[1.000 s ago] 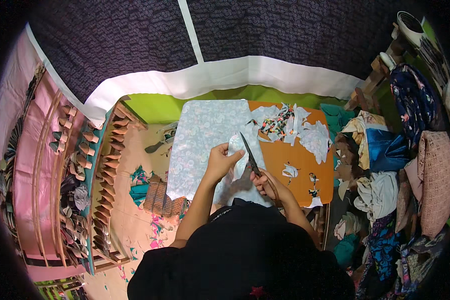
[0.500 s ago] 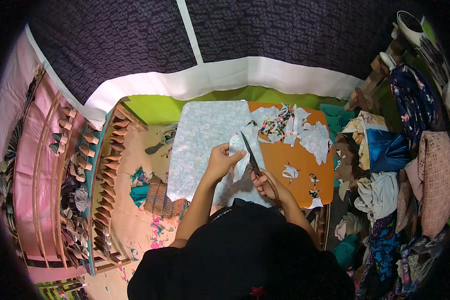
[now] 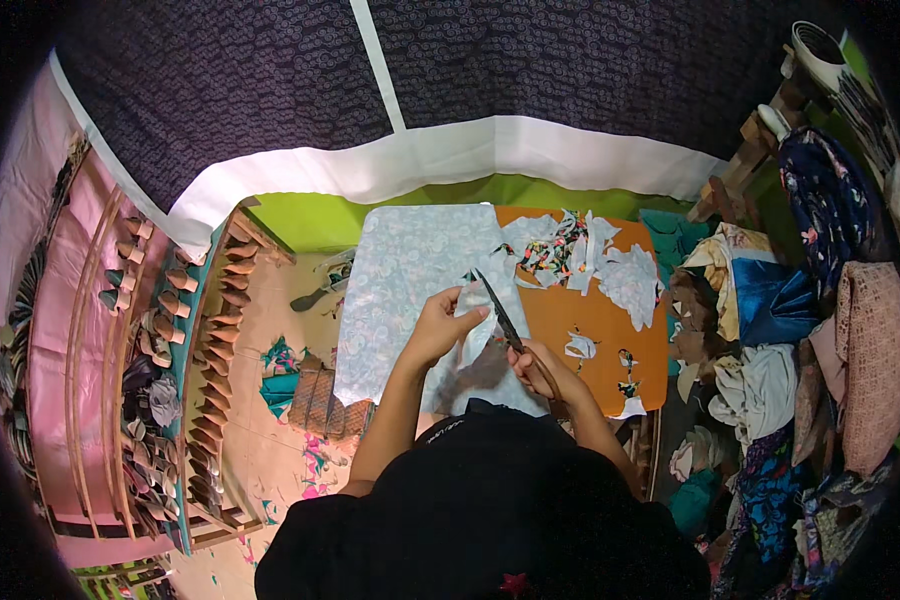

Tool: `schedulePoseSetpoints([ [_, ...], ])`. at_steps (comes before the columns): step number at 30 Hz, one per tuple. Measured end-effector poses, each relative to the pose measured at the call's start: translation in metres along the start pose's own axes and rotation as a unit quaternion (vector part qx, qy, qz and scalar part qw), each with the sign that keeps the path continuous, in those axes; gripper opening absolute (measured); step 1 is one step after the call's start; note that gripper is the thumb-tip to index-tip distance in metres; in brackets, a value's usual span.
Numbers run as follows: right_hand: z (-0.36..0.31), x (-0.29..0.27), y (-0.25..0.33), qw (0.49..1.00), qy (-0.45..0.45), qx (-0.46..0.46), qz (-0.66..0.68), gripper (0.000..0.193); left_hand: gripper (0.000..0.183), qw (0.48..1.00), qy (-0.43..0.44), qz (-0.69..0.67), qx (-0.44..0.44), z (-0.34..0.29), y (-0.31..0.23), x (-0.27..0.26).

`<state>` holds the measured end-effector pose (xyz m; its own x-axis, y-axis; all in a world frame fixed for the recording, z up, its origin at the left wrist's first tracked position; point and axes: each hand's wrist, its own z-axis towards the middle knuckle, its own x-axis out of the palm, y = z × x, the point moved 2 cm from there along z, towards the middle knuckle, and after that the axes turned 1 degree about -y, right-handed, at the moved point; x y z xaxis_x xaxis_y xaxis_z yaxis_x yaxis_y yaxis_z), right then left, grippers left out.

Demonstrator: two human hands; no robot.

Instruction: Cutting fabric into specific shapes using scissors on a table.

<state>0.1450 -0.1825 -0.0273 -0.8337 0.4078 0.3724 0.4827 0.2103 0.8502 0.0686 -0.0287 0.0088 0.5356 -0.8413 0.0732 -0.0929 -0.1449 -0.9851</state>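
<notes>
My left hand [image 3: 444, 326] pinches a small pale piece of fabric [image 3: 476, 340], which hangs below the thumb. My right hand [image 3: 543, 371] is wrapped round the handles of a pair of dark scissors [image 3: 505, 325]. Their blades point up and to the left, right beside the pale piece; whether the blades touch it I cannot tell. Under both hands a large pale patterned cloth [image 3: 400, 262] covers the left part of an orange table [image 3: 547, 330]. White and multicoloured fabric scraps [image 3: 560, 247] lie on the table's far right part.
Shoe lasts [image 3: 232, 300] line a rack on the left. A brown patterned piece [image 3: 325, 402] and scraps lie on the floor left of the table. Heaped fabrics [image 3: 760, 390] crowd the right side. A dark patterned cloth [image 3: 570, 80] hangs along the far side.
The pale piece has turned and curled lower in my left hand. The scissors have shifted slightly left and down, still in my right hand.
</notes>
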Motion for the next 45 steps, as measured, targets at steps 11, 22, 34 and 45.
schedulePoseSetpoints([
  [11, 0.003, -0.003, -0.016, 0.997, 0.028, 0.041, 0.066, 0.037, 0.015, 0.995, -0.076, -0.054, 0.018, 0.009, 0.022, 0.004],
  [22, 0.006, 0.001, -0.018, 0.996, 0.028, 0.033, 0.084, 0.032, 0.019, 0.964, -0.177, 0.153, 0.128, 0.002, 0.018, 0.014],
  [34, 0.010, -0.002, -0.019, 0.988, 0.024, 0.092, 0.118, 0.030, 0.021, 0.970, -0.178, 0.110, 0.121, 0.009, 0.040, 0.015],
  [45, -0.002, 0.002, 0.002, 0.999, 0.007, -0.038, -0.028, 0.029, 0.022, 0.981, -0.143, 0.070, 0.110, 0.008, 0.042, 0.007],
])
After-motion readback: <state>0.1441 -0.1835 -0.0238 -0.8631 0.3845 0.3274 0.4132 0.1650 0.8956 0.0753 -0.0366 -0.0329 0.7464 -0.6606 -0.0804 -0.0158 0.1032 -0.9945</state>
